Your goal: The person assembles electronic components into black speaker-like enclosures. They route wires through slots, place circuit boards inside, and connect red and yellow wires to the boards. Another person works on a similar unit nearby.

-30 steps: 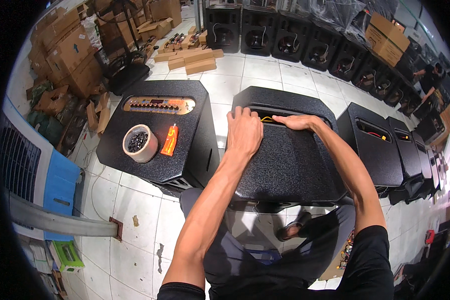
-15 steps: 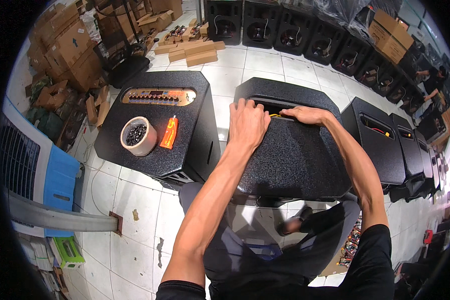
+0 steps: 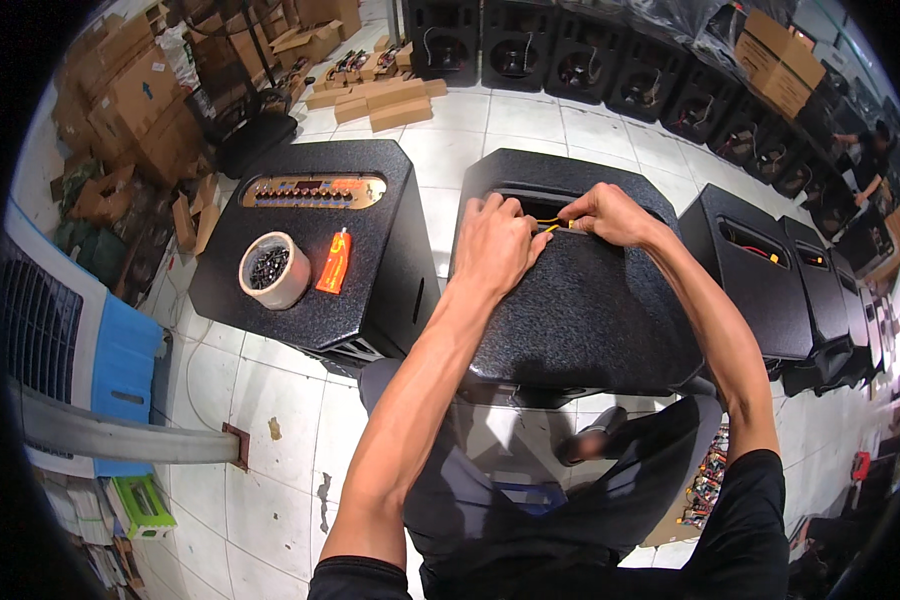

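Observation:
A black textured speaker cabinet (image 3: 580,300) stands before me, with a long recessed slot (image 3: 535,200) near its far edge. Thin yellow wires (image 3: 547,221) show in the slot between my hands. My left hand (image 3: 495,245) is closed at the slot's left side, with a yellow wire coming out at its thumb tip. On the other side, my right hand (image 3: 615,215) pinches the yellow wiring, a small yellow end (image 3: 571,225) showing by the fingertips. The inside of the slot is mostly dark and partly covered by my hands.
To the left, another cabinet (image 3: 390,250) has a panel with knobs (image 3: 315,192), a round tub of dark screws (image 3: 274,271) and an orange tube (image 3: 334,262) on top. More cabinets (image 3: 750,290) stand at right. A blue-white cooler (image 3: 125,350) and cardboard boxes (image 3: 140,100) line the left.
My right hand has gone from lying flat over the slot to a raised pinch on the yellow wiring. More of the wires shows now. My left hand has shifted slightly.

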A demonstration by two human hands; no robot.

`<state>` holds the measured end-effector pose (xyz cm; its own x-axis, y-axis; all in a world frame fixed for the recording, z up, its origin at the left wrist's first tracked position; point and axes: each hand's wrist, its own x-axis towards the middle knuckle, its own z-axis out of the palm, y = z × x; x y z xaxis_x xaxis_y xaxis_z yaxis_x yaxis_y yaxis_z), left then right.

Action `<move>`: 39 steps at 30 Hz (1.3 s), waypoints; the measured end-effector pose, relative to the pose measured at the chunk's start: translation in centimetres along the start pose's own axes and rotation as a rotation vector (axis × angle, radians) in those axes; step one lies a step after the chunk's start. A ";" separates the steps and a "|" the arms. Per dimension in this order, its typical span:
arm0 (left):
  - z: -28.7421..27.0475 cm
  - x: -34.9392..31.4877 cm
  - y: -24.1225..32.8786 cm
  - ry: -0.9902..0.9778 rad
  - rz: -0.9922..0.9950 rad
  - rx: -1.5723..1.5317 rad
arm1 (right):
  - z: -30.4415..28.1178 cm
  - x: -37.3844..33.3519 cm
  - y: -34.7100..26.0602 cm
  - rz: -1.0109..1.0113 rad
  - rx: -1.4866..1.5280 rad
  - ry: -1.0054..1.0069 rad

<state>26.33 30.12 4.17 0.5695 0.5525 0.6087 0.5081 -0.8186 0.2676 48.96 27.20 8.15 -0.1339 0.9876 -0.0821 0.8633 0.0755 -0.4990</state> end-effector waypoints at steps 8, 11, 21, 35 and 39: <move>0.2 -0.1 -0.4 0.030 0.019 0.003 | -0.1 -0.3 -0.1 -0.007 -0.119 0.008; 0.1 0.2 0.1 0.003 -0.003 -0.010 | 0.5 -0.5 1.5 -0.083 -0.131 0.028; 0.2 0.2 -0.2 0.020 0.005 -0.019 | 1.4 1.0 2.9 0.491 -0.052 0.130; 0.1 0.1 -0.1 0.017 -0.035 -0.041 | -1.2 -1.5 -3.0 0.076 -0.463 0.437; 0.0 0.1 -0.1 0.016 -0.047 -0.044 | -4.1 -4.1 -4.9 -0.122 -0.535 0.785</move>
<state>26.31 30.24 4.22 0.5352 0.5882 0.6062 0.5049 -0.7981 0.3287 47.33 23.40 14.46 -0.0413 0.7643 0.6435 0.9989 0.0449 0.0107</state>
